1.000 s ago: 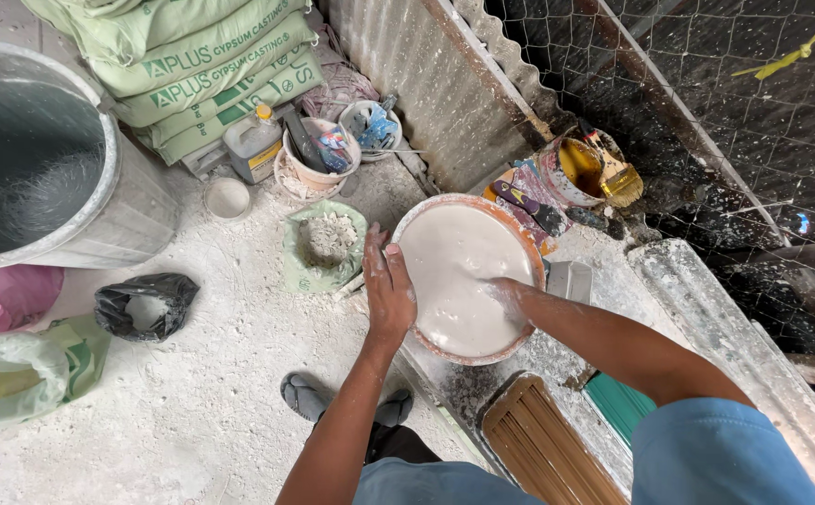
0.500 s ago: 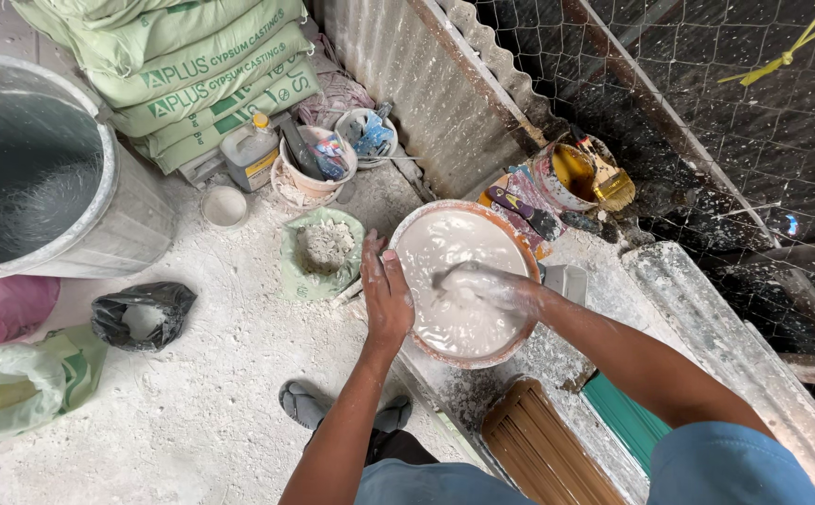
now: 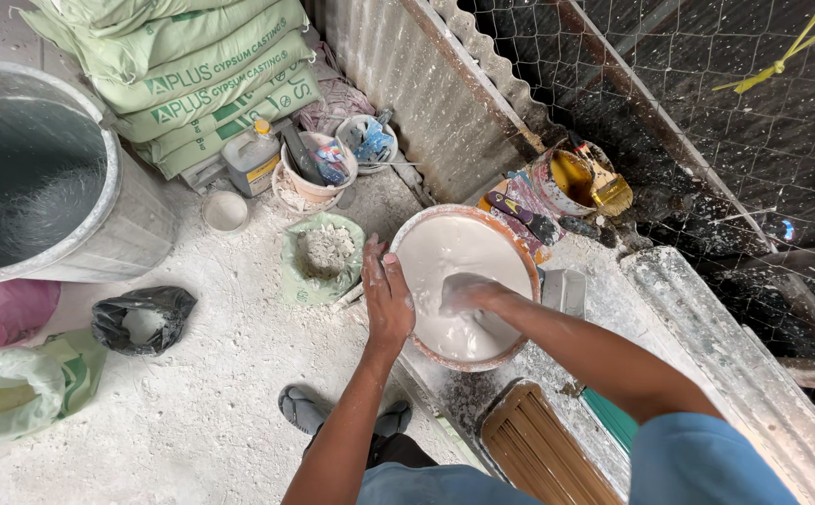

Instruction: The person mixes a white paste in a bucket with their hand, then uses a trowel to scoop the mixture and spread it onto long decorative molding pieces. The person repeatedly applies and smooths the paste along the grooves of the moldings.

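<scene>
An orange-rimmed round basin point(image 3: 414, 344) full of white liquid plaster stands on a dusty ledge in the middle of the head view. My left hand point(image 3: 387, 295) grips its near-left rim, fingers spread over the edge. My right hand point(image 3: 464, 294) is inside the basin, coated white, its fingers sunk in the mix, so I cannot see whether it holds anything.
A big grey drum point(image 3: 38, 187) stands at the left, with stacked green sacks point(image 3: 197, 79) behind it. A green bag of powder lumps point(image 3: 325, 254), small tubs with tools point(image 3: 318, 164), black bag point(image 3: 142, 318), a tin with a paintbrush point(image 3: 583, 182), and wire mesh at the right.
My right hand has gone from the basin's right rim into the middle of the white mix and moved about in it. My left hand has stayed on the rim.
</scene>
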